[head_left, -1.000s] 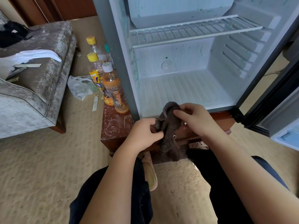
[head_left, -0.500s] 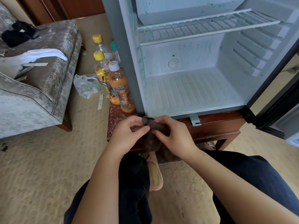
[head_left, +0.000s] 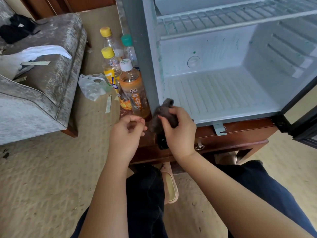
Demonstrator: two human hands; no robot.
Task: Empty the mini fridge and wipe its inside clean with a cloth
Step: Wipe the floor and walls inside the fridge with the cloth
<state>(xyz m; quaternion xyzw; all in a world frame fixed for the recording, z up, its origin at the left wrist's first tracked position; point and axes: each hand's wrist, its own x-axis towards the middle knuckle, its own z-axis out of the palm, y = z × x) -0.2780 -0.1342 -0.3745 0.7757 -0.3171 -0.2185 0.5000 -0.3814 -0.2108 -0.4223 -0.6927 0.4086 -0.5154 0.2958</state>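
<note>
The left hand [head_left: 126, 133] has let go of the cloth [head_left: 163, 114], its grip slack and empty, while the right hand [head_left: 180, 131] grips the wad at the emptied fridge [head_left: 223, 93] front corner, seemingly readied for wiping, with the bottles [head_left: 133, 90] set aside on the counter [head_left: 240, 127].

The open white mini fridge [head_left: 223, 93] is set on the brown wooden table [head_left: 240, 133]; four capped plastic bottles [head_left: 132, 86] are grouped just left of it. The dark fuzzy cloth [head_left: 163, 112] is held before its lower left corner.
</note>
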